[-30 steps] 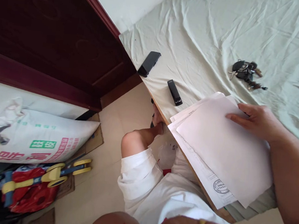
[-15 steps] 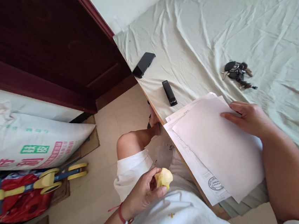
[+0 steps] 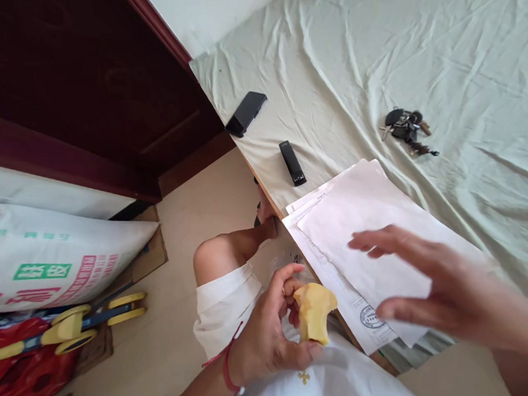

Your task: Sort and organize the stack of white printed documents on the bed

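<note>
Up off the papers (image 3: pixel 372 233) came the right hand (image 3: pixel 428 282), fingers spread, holding nothing, just above them. Nearer, the left hand (image 3: pixel 274 336) grips a bitten apple (image 3: pixel 313 312), wet and slippery. Thin, floppy sheets lift best by an edge. Beyond lie keys (image 3: pixel 406 127).

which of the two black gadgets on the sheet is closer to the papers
The slim black bar-shaped device, lying just up-left of the paper stack. The wider black phone lies farther off, near the sheet's corner by the dark door.
</note>
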`<state>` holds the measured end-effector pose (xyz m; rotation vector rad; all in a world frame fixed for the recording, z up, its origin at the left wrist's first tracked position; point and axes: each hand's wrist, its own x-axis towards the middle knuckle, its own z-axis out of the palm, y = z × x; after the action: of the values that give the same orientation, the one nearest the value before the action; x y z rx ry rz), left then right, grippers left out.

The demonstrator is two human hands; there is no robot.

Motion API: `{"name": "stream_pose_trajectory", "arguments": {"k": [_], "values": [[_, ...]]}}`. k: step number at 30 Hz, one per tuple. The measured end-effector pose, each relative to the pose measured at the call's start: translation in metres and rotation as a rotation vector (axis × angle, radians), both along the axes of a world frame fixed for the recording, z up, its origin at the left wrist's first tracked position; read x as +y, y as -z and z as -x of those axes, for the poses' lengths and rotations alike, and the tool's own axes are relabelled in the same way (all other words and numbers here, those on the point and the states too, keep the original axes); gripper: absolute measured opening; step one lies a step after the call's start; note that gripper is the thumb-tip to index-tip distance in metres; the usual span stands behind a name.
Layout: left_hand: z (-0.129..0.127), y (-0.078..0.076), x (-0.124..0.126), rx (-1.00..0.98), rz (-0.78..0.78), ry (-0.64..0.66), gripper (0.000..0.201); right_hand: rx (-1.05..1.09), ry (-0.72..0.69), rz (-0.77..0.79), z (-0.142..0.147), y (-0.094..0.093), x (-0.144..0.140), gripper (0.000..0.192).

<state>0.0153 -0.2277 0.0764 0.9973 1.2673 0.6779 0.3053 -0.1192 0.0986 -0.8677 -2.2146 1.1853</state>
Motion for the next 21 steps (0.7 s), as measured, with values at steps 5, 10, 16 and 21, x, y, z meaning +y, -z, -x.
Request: {"name": "stream_pose_trajectory", "arguments": {"k": [5, 10, 16, 21], "values": [[-0.010, -0.003, 0.010, 0.062, -0.108, 0.043, 0.112, 0.126, -0.087, 0.257, 0.028, 0.036, -0.037, 0.099], [-0.008, -0.007, 0.011, 0.143, -0.210, 0.085, 0.118, 0.349, -0.074, 0.329, 0.043, 0.052, -0.051, 0.088], [-0.016, -0.009, 0.003, 0.232, -0.306, 0.171, 0.120, 0.368, -0.115, 0.320, 0.043, 0.051, -0.063, 0.087], [-0.023, -0.008, 0.000, 0.221, -0.434, 0.254, 0.127, 0.238, 0.057, 0.197, 0.018, 0.050, -0.074, 0.070]]}}
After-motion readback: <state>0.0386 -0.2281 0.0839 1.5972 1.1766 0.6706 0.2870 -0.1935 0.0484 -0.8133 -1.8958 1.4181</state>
